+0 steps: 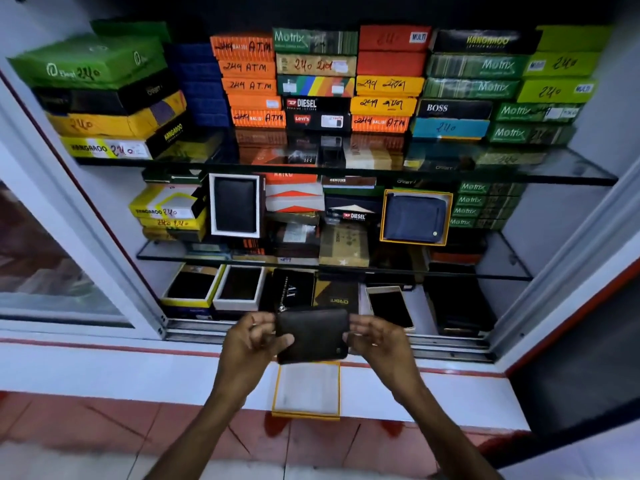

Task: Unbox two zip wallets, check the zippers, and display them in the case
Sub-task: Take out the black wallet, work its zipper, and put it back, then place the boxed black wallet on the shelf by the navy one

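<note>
Pinching the dark brown leather zip wallet (pixel 312 335) by its 2 short ends, the left hand (pixel 250 342) and right hand (pixel 379 339) close on it and hold it flat, face up, probably to check the zipper. Directly below the grip lies its empty yellow-rimmed white box tray (pixel 306 390), ready on the white ledge (pixel 104 368).

Dim, soft focus; wide-angle bending at edges, reflections on glass shelf (pixel 571 168).
</note>
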`<state>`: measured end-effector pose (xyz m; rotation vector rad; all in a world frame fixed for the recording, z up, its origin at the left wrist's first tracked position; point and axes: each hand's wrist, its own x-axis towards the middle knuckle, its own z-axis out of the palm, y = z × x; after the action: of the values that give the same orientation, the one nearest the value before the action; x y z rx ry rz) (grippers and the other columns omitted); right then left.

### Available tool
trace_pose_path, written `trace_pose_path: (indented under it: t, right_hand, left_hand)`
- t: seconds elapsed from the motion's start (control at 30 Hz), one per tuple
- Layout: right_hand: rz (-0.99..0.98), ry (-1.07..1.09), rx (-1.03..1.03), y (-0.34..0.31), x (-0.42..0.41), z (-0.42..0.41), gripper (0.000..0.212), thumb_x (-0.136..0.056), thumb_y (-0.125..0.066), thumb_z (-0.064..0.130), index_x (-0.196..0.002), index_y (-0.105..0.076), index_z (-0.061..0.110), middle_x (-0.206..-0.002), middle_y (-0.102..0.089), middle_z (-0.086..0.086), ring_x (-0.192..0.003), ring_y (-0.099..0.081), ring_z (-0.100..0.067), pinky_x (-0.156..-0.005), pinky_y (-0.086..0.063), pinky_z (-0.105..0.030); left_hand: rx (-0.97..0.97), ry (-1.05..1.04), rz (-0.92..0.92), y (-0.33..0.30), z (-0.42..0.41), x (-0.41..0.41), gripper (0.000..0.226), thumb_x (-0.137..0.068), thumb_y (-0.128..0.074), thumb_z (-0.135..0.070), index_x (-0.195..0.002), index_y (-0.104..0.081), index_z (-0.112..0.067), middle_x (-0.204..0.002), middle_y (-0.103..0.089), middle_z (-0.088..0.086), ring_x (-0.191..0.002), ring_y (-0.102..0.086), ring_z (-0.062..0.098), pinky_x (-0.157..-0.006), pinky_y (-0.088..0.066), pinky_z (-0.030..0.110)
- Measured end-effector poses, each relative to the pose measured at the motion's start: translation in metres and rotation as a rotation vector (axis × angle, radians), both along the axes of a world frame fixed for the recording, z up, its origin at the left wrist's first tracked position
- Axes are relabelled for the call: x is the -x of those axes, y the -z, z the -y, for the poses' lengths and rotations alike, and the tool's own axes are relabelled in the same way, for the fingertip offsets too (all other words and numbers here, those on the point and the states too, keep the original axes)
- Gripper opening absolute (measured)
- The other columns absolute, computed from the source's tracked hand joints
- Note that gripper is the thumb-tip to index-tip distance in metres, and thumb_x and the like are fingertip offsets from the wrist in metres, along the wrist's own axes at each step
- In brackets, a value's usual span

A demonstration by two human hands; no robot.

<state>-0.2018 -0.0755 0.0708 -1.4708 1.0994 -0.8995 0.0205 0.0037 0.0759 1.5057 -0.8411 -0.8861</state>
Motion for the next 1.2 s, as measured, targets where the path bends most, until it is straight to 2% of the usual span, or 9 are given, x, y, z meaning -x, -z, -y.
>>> trace_pose_path:
  t: [0.07,0.2,0.37,0.6,0.7,0.83,0.93,1.03,1.2]
  right_hand:
    - [-0.067,0.055,-0.112,0.023,-0.008,-0.003,0.022,-0.078,-0.080,0.006,-0.093,-0.079,0.023,-0.088,-0.081,-0.001,-0.080,-0.077,-0.019,-0.070,-0.062,-0.027]
    - [-0.204,0.054,-0.203,0.060,-0.017,-0.012,0.029,-0.080,-0.078,0.007,-0.065,-0.076,0.032,-0.058,-0.074,0.010,-0.062,-0.073,-0.020,-0.058,-0.057,-0.017]
    - [-0.398,0.038,-0.304,0.086,-0.025,-0.014,0.005,-0.079,-0.076,0.013,-0.076,-0.081,0.012,-0.072,-0.074,-0.006,-0.083,-0.076,-0.027,-0.084,-0.060,-0.040]
    - [-0.341,0.153,-0.475,0.101,-0.027,-0.020,0.032,-0.077,-0.078,0.011,-0.107,-0.067,0.006,-0.101,-0.072,-0.015,-0.088,-0.073,-0.032,-0.077,-0.063,-0.044]
    - [-0.336,0.113,-0.506,0.096,-0.026,-0.020,0.015,-0.080,-0.076,0.014,-0.093,-0.071,0.012,-0.093,-0.071,-0.011,-0.087,-0.072,-0.028,-0.078,-0.064,-0.044]
    - [-0.261,0.126,-0.451,0.071,-0.023,-0.018,0.018,-0.083,-0.072,0.014,-0.100,-0.074,0.008,-0.084,-0.075,-0.009,-0.079,-0.073,-0.026,-0.077,-0.064,-0.045]
    - [-0.187,0.153,-0.331,0.034,-0.023,-0.011,0.018,-0.085,-0.072,0.015,-0.102,-0.073,0.009,-0.095,-0.076,-0.009,-0.080,-0.072,-0.022,-0.067,-0.063,-0.034]
    - [-0.112,0.179,-0.179,-0.014,-0.026,0.005,0.020,-0.084,-0.072,0.016,-0.104,-0.073,0.014,-0.097,-0.076,-0.003,-0.090,-0.072,-0.018,-0.080,-0.062,-0.037]
    - [0.032,0.218,-0.003,-0.083,-0.038,0.051,0.023,-0.084,-0.073,0.012,-0.106,-0.070,0.018,-0.092,-0.073,0.003,-0.082,-0.067,-0.007,-0.076,-0.052,-0.018]
  left_hand:
    - [-0.116,-0.043,-0.005,0.027,0.003,0.001,0.032,-0.069,-0.083,0.001,-0.094,-0.068,-0.012,-0.079,-0.078,0.000,-0.084,-0.072,0.025,-0.061,-0.059,0.020]
    - [-0.343,-0.065,0.209,0.068,0.003,0.005,0.032,-0.074,-0.083,-0.014,-0.102,-0.072,-0.004,-0.098,-0.077,0.012,-0.095,-0.072,0.027,-0.086,-0.056,0.035]
    - [-0.409,0.031,0.404,0.096,-0.005,0.011,0.025,-0.082,-0.076,-0.022,-0.103,-0.076,-0.008,-0.104,-0.078,0.009,-0.098,-0.072,0.026,-0.088,-0.053,0.033]
    - [-0.515,0.006,0.375,0.105,-0.004,0.014,0.034,-0.089,-0.066,-0.030,-0.110,-0.068,-0.004,-0.108,-0.071,0.009,-0.108,-0.067,0.029,-0.087,-0.045,0.025]
    - [-0.554,0.070,0.399,0.097,-0.004,0.014,0.027,-0.091,-0.061,-0.029,-0.095,-0.074,-0.006,-0.094,-0.073,0.008,-0.097,-0.069,0.026,-0.078,-0.047,0.027]
    - [-0.434,-0.040,0.347,0.071,-0.008,0.012,0.019,-0.086,-0.068,-0.019,-0.102,-0.076,-0.011,-0.099,-0.074,0.003,-0.099,-0.068,0.023,-0.087,-0.050,0.029]
    - [-0.314,-0.142,0.274,0.033,-0.004,0.010,0.016,-0.084,-0.071,-0.016,-0.100,-0.076,-0.016,-0.089,-0.073,-0.004,-0.092,-0.070,0.020,-0.082,-0.054,0.029]
    - [-0.145,-0.208,0.206,-0.011,0.008,0.010,0.018,-0.084,-0.073,-0.017,-0.101,-0.073,-0.018,-0.084,-0.073,-0.010,-0.085,-0.071,0.015,-0.080,-0.056,0.030]
    - [0.095,-0.181,0.164,-0.075,0.051,0.006,0.027,-0.085,-0.072,-0.023,-0.111,-0.069,-0.029,-0.093,-0.074,-0.017,-0.086,-0.070,-0.005,-0.070,-0.054,0.012]
